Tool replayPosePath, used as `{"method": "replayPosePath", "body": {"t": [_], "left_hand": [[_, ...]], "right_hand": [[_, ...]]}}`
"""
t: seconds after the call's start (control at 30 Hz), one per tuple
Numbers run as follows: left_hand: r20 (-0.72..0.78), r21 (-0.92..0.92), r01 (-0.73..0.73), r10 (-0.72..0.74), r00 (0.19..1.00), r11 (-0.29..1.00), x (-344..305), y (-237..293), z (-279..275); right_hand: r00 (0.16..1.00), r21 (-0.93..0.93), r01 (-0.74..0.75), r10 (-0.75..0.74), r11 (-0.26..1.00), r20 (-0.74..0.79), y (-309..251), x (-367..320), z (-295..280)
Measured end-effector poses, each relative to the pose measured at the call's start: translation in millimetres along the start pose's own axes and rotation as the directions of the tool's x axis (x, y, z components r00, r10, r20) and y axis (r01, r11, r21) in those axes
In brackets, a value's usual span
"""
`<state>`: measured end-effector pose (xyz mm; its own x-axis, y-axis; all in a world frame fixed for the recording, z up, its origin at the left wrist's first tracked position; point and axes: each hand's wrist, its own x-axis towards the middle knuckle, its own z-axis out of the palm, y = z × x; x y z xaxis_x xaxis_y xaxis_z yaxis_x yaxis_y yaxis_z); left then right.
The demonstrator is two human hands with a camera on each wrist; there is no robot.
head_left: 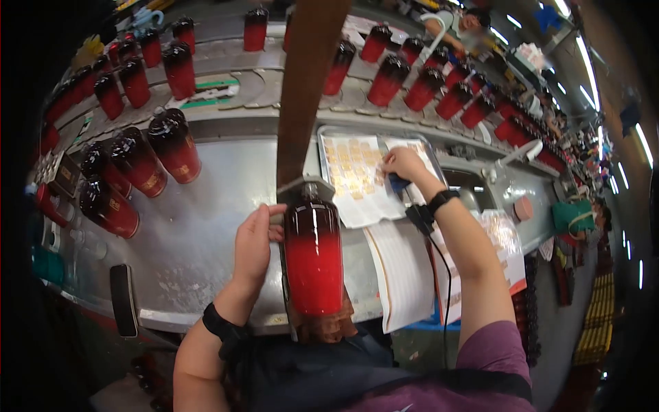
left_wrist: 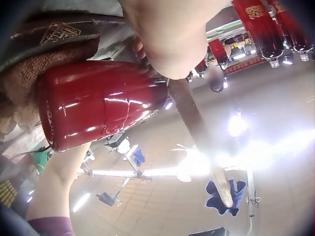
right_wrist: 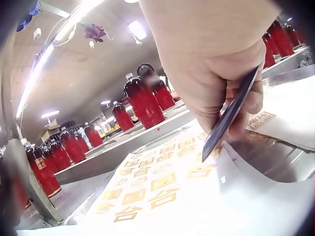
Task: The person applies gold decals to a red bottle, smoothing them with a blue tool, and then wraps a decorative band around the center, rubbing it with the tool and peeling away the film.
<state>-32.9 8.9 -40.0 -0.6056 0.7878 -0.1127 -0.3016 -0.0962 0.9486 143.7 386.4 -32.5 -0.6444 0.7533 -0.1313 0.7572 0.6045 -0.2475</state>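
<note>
A glossy red bottle with a dark top point(head_left: 314, 254) lies on a brown cloth point(head_left: 328, 325) in front of me, its neck at the metal bracket on a brown post. My left hand point(head_left: 254, 244) is beside the bottle's shoulder, fingers fairly straight and fingertips right at its edge. In the left wrist view that hand overlaps the neck end of the bottle point(left_wrist: 98, 105). My right hand point(head_left: 406, 163) is over a sheet of gold stickers point(head_left: 353, 172) and holds a dark, flat, blade-shaped tool point(right_wrist: 231, 115). Its fingertips are down at the sheet, partly hidden by the tool.
Several similar bottles point(head_left: 175, 144) stand left on the metal table point(head_left: 206, 254). More line the conveyor point(head_left: 261, 89) behind. The brown post point(head_left: 309, 82) rises mid-view. Paper sheets point(head_left: 401, 275) hang over the front edge, and a phone-like dark slab point(head_left: 123, 300) lies front left.
</note>
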Motion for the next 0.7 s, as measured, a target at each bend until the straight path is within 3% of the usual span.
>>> {"method": "replayPosePath", "body": {"t": [0.07, 0.2, 0.47, 0.57, 0.6, 0.7], "left_hand": [[-0.016, -0.004, -0.034, 0.033, 0.999, 0.999, -0.2, -1.1, -0.2], [0.011, -0.067, -0.040, 0.040, 0.999, 0.997, 1.9, -7.8, -0.9], [0.046, -0.047, -0.022, 0.024, 0.999, 0.999, 1.5, -8.5, -0.8], [0.069, -0.099, 0.005, 0.001, 0.998, 0.995, -4.2, 1.1, 0.2], [0.085, -0.027, -0.017, 0.019, 0.996, 0.999, -7.0, 3.7, 0.3], [0.116, 0.058, -0.074, 0.067, 0.991, 0.996, -10.4, 6.8, 0.7]], "right_hand": [[0.997, 0.094, 0.078, -0.078, 0.993, 0.004, 9.2, 7.0, 6.6], [0.995, 0.174, 0.055, -0.068, 0.983, 0.070, 9.1, 5.3, 2.9], [0.993, 0.109, 0.114, -0.111, 0.988, -0.032, 9.6, -13.2, -17.4], [0.997, 0.458, 0.074, -0.078, 0.886, -0.010, 40.7, -36.6, -39.3], [0.999, 0.552, 0.025, -0.039, 0.833, 0.013, 52.6, -47.8, -49.4], [0.993, 0.618, -0.092, 0.117, 0.781, 0.000, 118.7, -69.4, -69.4]]}}
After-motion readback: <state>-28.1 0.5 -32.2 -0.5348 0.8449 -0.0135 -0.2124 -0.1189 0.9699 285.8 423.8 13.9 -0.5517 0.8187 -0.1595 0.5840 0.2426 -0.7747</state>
